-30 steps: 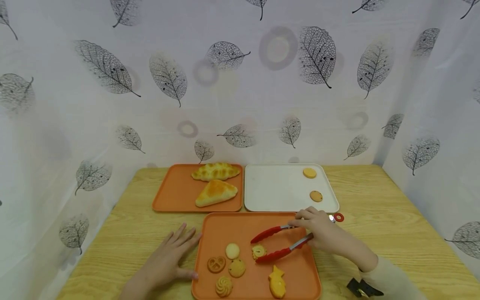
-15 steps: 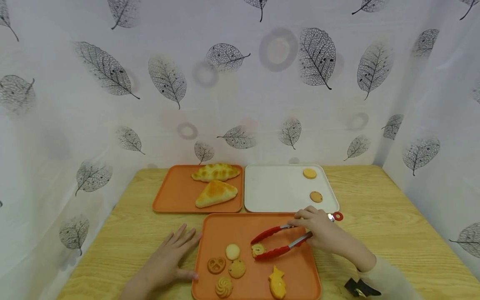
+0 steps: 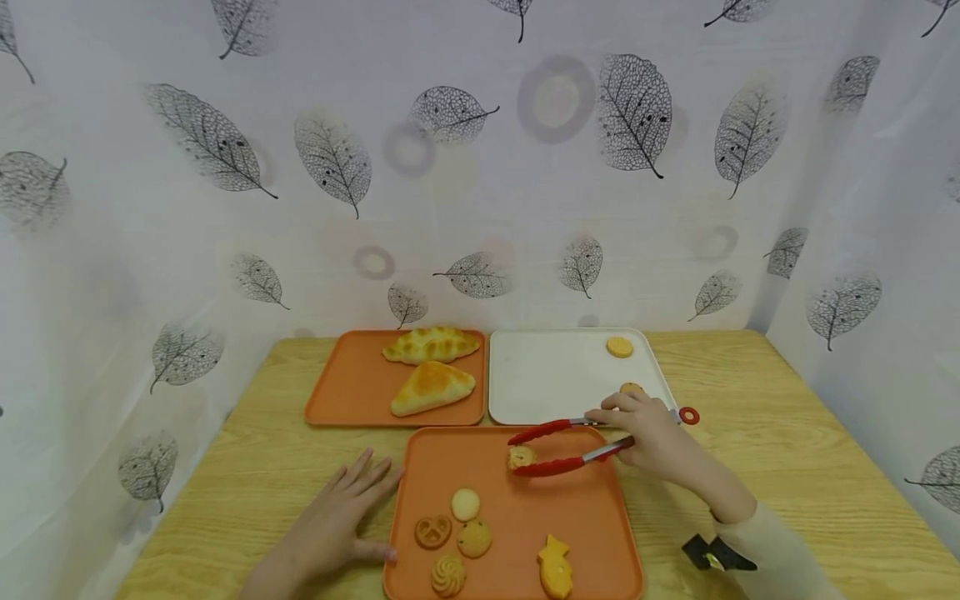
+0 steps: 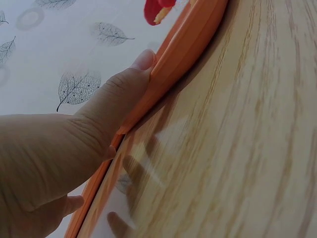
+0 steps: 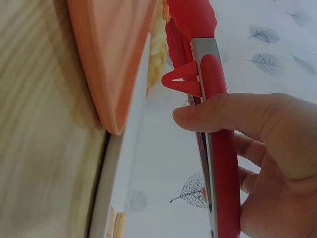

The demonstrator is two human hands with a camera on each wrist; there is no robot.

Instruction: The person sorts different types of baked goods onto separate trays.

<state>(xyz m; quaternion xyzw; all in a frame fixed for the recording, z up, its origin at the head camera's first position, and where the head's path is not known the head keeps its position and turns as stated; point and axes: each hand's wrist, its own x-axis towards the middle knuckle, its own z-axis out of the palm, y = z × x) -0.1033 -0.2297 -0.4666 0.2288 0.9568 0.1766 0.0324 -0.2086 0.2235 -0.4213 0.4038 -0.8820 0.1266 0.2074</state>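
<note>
Moved nearer the white tray [image 3: 547, 375] since a second ago, the ring-patterned cookie [image 3: 521, 457] is pinched over the front orange tray [image 3: 521, 529] by red tongs [image 3: 551, 467] my right hand [image 3: 651, 432] grips, my left hand [image 3: 337, 512] spread against its rim, two cookies [image 3: 619, 347] already across, five others [image 3: 555, 571] seemingly left.

Booth-like: leaf-print curtain [image 3: 480, 200], wooden table [image 3: 750, 408]

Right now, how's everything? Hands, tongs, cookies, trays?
Left hand: fingers spread, thumb touching front tray
Right hand: gripping tongs
Tongs: partly open, tips around ring cookie
Ring cookie: caught between tongs
Front tray: holding five other treats
Back orange tray: holding two breads
White tray: holding two cookies, one partly hidden
</note>
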